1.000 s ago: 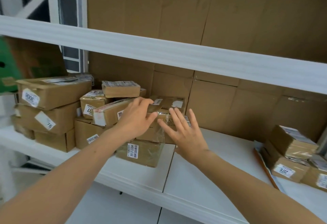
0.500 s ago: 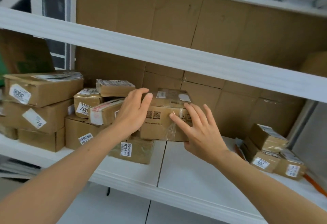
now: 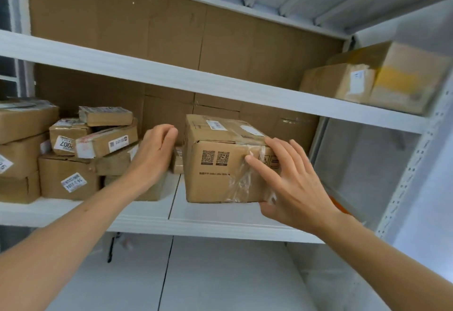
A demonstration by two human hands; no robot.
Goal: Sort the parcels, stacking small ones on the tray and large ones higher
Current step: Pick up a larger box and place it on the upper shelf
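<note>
A medium cardboard box with two QR codes and loose clear tape sits mid-shelf on the white middle shelf. My right hand grips its right front corner, fingers spread over the face and thumb under the bottom edge. My left hand hovers by the box's left side with curled fingers and a small gap, holding nothing. A pile of small labelled parcels stands left of my left hand.
A large box with yellow tape lies at the right end of the upper shelf. Bigger boxes are stacked at the far left. The perforated shelf upright stands at the right, with an orange edge beside my right wrist.
The box has come off the pile and moved right along the shelf with my right hand. My left hand has let go of it. The view has tilted up and right.
</note>
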